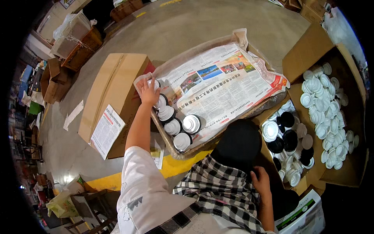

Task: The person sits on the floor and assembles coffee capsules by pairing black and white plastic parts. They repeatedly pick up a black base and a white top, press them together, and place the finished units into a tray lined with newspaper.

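My left hand (149, 93) reaches to the far left corner of a tray lined with newspaper (218, 93). Its fingers curl over a white round cap (157, 84), which they partly hide. Along the tray's left side stands a row of similar stepped white caps with black bases, among them a nearer cap (166, 113) and a front cap (182, 142). One more cap (191, 124) sits just right of the row. My right hand (261, 181) lies by my knee, beside an open carton, with its fingers apart and nothing in them.
The carton at right (269, 156) holds loose white and black round parts. Behind it, a larger open box (307, 50) contains many white caps. A closed cardboard box (113, 85) stands left of the tray, with a printed sheet (107, 130) on it. A wooden stool (93, 210) is lower left.
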